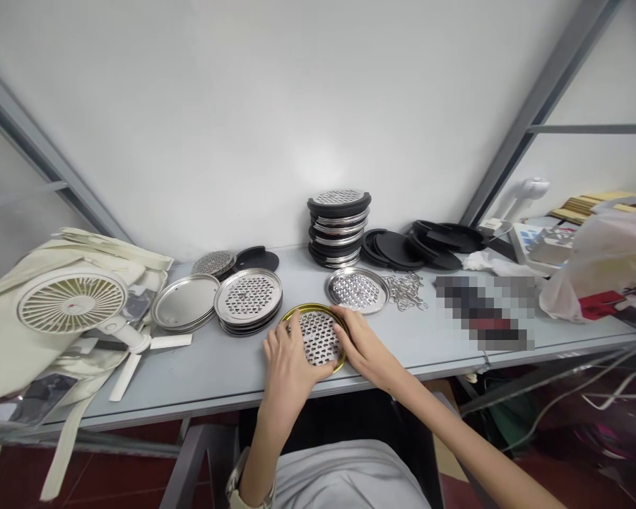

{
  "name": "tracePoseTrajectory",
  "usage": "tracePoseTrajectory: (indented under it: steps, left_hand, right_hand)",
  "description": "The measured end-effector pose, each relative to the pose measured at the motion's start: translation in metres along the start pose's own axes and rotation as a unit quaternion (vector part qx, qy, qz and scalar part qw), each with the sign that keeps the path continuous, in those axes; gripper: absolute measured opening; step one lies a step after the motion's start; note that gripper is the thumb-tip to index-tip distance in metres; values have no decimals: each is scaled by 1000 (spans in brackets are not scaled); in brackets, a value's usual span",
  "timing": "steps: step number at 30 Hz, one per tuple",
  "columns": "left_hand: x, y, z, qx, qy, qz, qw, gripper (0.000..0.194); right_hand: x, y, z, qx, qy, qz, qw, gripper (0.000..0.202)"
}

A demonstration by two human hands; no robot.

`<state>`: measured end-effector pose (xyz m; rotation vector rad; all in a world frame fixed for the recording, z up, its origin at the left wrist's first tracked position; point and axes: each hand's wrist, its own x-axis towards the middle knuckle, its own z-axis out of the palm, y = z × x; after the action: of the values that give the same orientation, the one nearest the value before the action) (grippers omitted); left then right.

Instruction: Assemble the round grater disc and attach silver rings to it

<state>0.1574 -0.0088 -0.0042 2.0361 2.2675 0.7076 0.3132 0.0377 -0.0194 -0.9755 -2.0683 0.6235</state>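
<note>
Gold-rimmed perforated disc (321, 341), both hands (286, 357) half-open, curved around opposite sides, gripping its rim

A light grey top (344, 481) is worn with a pale wristband (235, 484).

Hands (287, 353) hide parts of the perforated disc's (319, 338) rim at nine and two o'clock. Toward three, pixelation (482, 311) masks something unreadable; the plastic bag (596, 258) beyond is cut off, as is cream fabric (3, 367) at nine.

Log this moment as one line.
left hand: holds gold-rimmed perforated disc, left side; right hand: holds right side; left of disc: perforated plate stack; behind: tall stack
</note>
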Motion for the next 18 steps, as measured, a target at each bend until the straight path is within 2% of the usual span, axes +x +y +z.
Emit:
tracePoseTrajectory:
  steps: [4, 7, 12, 18]
  left_hand:
    - [-3, 2, -7, 46, 9, -21, 999, 91]
    - [-2, -1, -11, 57, -16, -48, 997, 93]
    - [0, -7, -15, 55, -29, -31, 998, 90]
    - [0, -3, -23, 45, -48, -38, 997, 82]
  right_hand:
    - [0, 0, 0, -2, -2, -1, 1000, 32]
    - [0, 0, 1, -2, -5, 1, 1000, 31]
    - [0, -1, 0, -1, -3, -5, 1000, 30]
    - [1, -2, -2, -2, -7, -22, 1000, 28]
